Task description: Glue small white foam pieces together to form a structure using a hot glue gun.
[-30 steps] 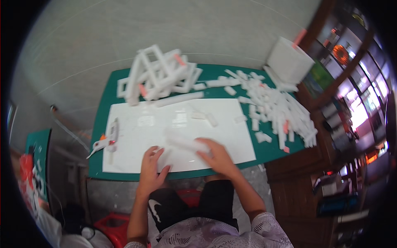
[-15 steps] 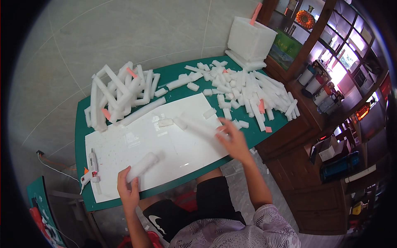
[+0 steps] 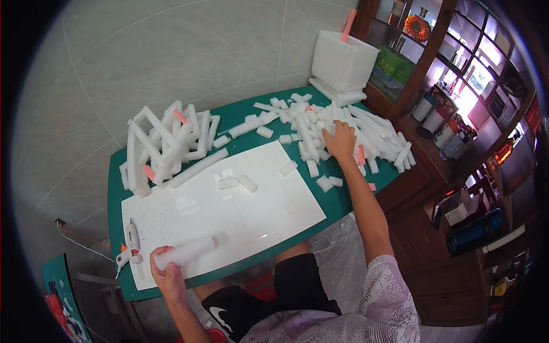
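Note:
My left hand (image 3: 167,272) grips a long white foam stick (image 3: 189,251) at the near left corner of a white sheet (image 3: 229,211) on a green table (image 3: 117,188). My right hand (image 3: 339,142) reaches far across and rests on a big heap of white foam sticks (image 3: 343,134) at the table's right end, fingers spread down into the pile. Whether it has hold of a piece I cannot tell. A glued frame of foam sticks (image 3: 163,146) with a few pink pieces stands at the far left of the table.
A white glue gun (image 3: 131,246) lies at the sheet's left edge, its cord trailing off the table. Small foam bits (image 3: 237,183) lie on the sheet. A white foam box (image 3: 343,63) stands behind the heap. A dark wooden cabinet (image 3: 457,114) with bottles runs along the right.
My right hand has left the sheet and moved out to the foam heap on the right. My left hand has drawn back to the near left corner with the foam stick.

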Demonstrator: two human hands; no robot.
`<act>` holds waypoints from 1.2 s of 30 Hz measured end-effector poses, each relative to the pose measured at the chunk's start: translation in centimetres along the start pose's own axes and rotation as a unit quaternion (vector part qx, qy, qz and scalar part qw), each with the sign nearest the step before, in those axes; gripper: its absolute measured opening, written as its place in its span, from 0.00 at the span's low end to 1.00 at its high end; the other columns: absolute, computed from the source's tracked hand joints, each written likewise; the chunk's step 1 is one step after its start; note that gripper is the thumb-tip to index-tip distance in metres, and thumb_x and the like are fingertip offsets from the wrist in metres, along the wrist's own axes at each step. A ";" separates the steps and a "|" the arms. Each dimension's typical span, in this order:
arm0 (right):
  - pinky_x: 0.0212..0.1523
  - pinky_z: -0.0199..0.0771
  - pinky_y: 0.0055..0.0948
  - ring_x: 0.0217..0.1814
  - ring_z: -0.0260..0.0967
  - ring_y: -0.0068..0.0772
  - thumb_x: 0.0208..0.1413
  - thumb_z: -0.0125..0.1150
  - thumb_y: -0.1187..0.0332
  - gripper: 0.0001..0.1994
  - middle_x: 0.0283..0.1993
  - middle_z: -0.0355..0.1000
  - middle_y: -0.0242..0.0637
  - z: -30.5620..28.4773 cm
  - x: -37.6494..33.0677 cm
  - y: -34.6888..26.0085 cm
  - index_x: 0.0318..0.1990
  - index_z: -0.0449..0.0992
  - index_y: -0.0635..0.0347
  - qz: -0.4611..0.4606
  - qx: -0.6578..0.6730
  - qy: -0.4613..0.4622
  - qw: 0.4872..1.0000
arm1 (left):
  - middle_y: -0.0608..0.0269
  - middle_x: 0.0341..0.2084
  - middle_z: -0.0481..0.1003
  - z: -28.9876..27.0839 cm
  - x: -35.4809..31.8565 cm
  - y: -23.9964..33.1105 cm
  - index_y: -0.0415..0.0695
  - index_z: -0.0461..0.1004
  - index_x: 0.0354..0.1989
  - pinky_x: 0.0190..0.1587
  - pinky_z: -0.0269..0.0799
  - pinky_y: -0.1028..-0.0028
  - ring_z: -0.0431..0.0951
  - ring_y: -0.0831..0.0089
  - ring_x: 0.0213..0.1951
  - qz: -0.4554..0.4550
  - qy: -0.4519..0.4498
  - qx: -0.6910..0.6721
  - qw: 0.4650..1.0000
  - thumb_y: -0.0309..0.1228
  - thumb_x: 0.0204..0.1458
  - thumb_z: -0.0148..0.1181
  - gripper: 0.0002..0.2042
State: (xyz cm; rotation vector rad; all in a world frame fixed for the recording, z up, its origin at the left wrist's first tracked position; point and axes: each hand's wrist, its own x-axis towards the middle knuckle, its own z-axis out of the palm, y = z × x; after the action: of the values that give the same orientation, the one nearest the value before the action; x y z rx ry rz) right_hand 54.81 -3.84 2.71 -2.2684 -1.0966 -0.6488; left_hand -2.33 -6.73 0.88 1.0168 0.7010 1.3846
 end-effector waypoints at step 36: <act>0.40 0.73 0.26 0.40 0.71 0.29 0.58 0.61 0.75 0.20 0.50 0.70 0.39 -8.4 -3.4 -2.4 0.58 0.69 0.61 0.008 0.356 0.019 0.934 | 0.67 0.34 0.73 0.7 0.9 -1.5 0.42 0.63 0.65 0.34 0.64 0.82 0.68 0.85 0.31 -0.067 0.038 0.010 0.997 0.23 0.56 0.61 0.27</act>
State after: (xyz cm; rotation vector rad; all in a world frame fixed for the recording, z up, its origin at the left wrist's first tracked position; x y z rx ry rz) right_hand 49.40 -9.85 7.38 -1.6247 -1.0693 -0.2219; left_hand -0.98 -5.86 -0.02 0.9193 0.8269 1.3073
